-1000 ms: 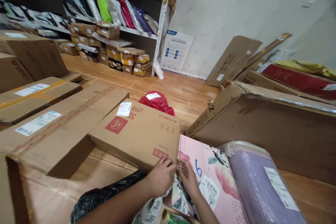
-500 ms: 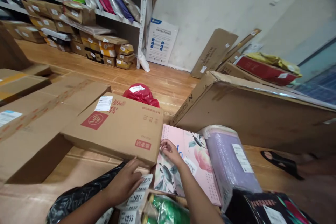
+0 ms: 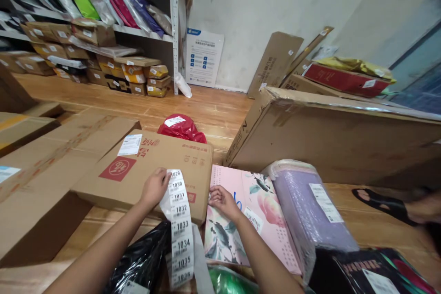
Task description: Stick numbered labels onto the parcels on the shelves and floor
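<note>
My left hand (image 3: pixel 156 188) is closed on the top end of a long strip of numbered labels (image 3: pixel 181 225), printed from 1029 down to 1036. The strip hangs in front of a brown cardboard box (image 3: pixel 165 156) with red print. My right hand (image 3: pixel 222 200) is at the left edge of a pink floral box (image 3: pixel 248 183), close to the cardboard box's right side. Its fingers are pinched together, and whatever is between them is too small to make out. Below the hands lie a black plastic-wrapped parcel (image 3: pixel 141 257) and a green item in clear wrap (image 3: pixel 230 280).
A purple wrapped parcel (image 3: pixel 306 206) and a dark package (image 3: pixel 372 268) lie on the right. Behind them stands a large flat carton (image 3: pixel 327 138). A red bag (image 3: pixel 182 128) rests on the floor. Shelves (image 3: pixel 144 34) hold parcels. Another person's foot (image 3: pixel 386 204) shows at right.
My left hand has risen with the label strip, lifting it over the cardboard box. My right hand stays by the pink box's edge. The view has shifted slightly.
</note>
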Action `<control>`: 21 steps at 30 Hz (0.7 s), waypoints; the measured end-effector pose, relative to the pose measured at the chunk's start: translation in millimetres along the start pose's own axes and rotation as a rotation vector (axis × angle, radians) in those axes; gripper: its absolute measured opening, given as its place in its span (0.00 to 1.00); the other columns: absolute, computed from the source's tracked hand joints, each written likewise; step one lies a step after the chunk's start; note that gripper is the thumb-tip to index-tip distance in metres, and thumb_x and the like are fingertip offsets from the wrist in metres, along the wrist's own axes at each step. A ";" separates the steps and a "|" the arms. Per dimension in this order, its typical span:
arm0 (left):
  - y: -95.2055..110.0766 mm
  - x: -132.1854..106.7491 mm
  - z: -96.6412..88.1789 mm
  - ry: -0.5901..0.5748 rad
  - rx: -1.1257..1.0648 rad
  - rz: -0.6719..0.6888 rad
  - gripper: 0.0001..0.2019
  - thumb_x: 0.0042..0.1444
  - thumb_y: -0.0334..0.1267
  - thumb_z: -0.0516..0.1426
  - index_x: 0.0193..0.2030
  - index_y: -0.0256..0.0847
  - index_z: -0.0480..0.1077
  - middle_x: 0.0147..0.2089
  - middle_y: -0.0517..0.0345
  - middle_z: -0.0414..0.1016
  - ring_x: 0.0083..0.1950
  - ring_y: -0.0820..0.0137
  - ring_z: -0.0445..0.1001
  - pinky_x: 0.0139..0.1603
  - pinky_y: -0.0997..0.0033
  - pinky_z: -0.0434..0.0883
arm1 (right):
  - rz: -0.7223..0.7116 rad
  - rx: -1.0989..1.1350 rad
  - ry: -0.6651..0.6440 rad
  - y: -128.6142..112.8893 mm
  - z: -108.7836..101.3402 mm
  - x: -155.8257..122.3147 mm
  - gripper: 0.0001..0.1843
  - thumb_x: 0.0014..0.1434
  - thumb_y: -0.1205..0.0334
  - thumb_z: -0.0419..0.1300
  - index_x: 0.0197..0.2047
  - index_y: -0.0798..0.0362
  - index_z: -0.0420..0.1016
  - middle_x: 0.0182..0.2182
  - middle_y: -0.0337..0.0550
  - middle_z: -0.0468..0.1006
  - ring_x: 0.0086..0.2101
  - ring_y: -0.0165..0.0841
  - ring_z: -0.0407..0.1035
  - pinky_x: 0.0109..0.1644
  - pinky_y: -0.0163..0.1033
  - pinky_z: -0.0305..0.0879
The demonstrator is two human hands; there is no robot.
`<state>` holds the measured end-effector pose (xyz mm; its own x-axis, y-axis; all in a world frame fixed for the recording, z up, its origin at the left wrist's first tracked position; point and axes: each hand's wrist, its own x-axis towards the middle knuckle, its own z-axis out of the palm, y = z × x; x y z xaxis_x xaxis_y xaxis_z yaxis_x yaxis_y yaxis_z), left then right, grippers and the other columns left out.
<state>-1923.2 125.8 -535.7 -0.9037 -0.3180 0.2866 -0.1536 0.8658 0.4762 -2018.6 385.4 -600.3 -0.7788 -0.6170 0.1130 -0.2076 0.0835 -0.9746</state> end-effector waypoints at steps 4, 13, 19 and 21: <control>-6.5 11.1 4.4 0.004 0.085 -0.059 0.19 0.62 0.45 0.41 0.32 0.40 0.68 0.39 0.48 0.72 0.42 0.58 0.72 0.42 0.62 0.67 | 0.008 -0.085 0.039 4.7 2.6 2.1 0.14 0.48 0.50 0.63 0.28 0.52 0.69 0.27 0.41 0.72 0.30 0.34 0.67 0.36 0.40 0.64; -3.3 8.1 7.0 -0.056 0.089 -0.040 0.18 0.64 0.43 0.40 0.36 0.40 0.68 0.41 0.50 0.72 0.45 0.62 0.71 0.45 0.64 0.66 | 0.035 -0.273 -0.112 -47.0 -11.7 -49.5 0.11 0.54 0.56 0.58 0.25 0.52 0.69 0.24 0.41 0.71 0.27 0.31 0.64 0.32 0.37 0.56; -4.8 5.7 8.4 -0.052 -0.004 -0.029 0.16 0.64 0.41 0.42 0.35 0.40 0.68 0.40 0.53 0.72 0.44 0.65 0.71 0.46 0.66 0.66 | 0.123 -0.062 0.109 -117.4 0.3 34.7 0.24 0.29 0.45 0.71 0.19 0.52 0.66 0.17 0.36 0.69 0.21 0.31 0.64 0.26 0.36 0.60; -5.6 5.2 9.1 -0.058 -0.045 -0.021 0.16 0.64 0.41 0.42 0.34 0.40 0.68 0.40 0.53 0.72 0.44 0.65 0.71 0.46 0.65 0.66 | 0.083 -0.100 0.238 -127.1 28.5 105.5 0.22 0.34 0.47 0.70 0.19 0.51 0.64 0.19 0.35 0.70 0.24 0.31 0.66 0.31 0.36 0.63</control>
<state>-1930.7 122.9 -544.5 -0.9224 -0.3120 0.2275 -0.1561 0.8402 0.5193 -2057.5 287.4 -470.0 -0.9106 -0.4040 0.0870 -0.1850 0.2103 -0.9600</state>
